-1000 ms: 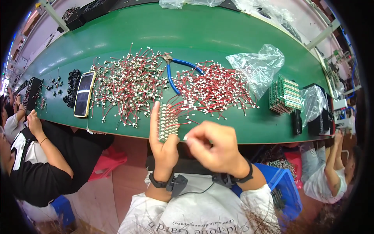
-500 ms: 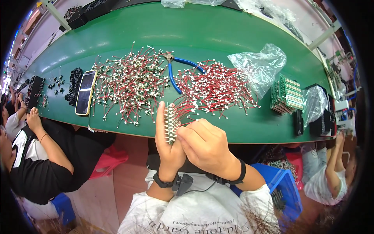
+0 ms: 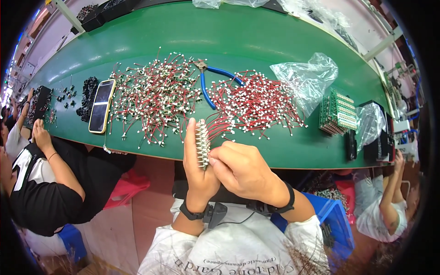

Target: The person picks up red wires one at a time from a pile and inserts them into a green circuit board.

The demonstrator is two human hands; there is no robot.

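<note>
Upright in my left hand [image 3: 198,178] is a narrow circuit board strip [image 3: 202,149], lined with a row of small white connectors. Several red wires fan out from its upper right side toward the table. My right hand [image 3: 245,169] is closed in a pinch at the strip's lower right edge. A bit of red wire shows at those fingertips; its end is hidden by the fingers. Just beyond my hands lie a pile of red wires with white plugs [image 3: 263,101] and a pile of wired small parts [image 3: 156,98].
Blue-handled pliers [image 3: 206,87] lie between the piles. A phone [image 3: 101,106] and black parts [image 3: 88,98] are at left. To the right are a clear plastic bag [image 3: 309,78] and stacked green circuit boards [image 3: 338,112]. A blue crate [image 3: 337,220] stands below the table; co-workers sit on both sides.
My right fingers have shifted slightly along the strip's lower edge, and the red wire beside them shows less. The left hand still holds the strip. The co-worker at left has moved their hands.
</note>
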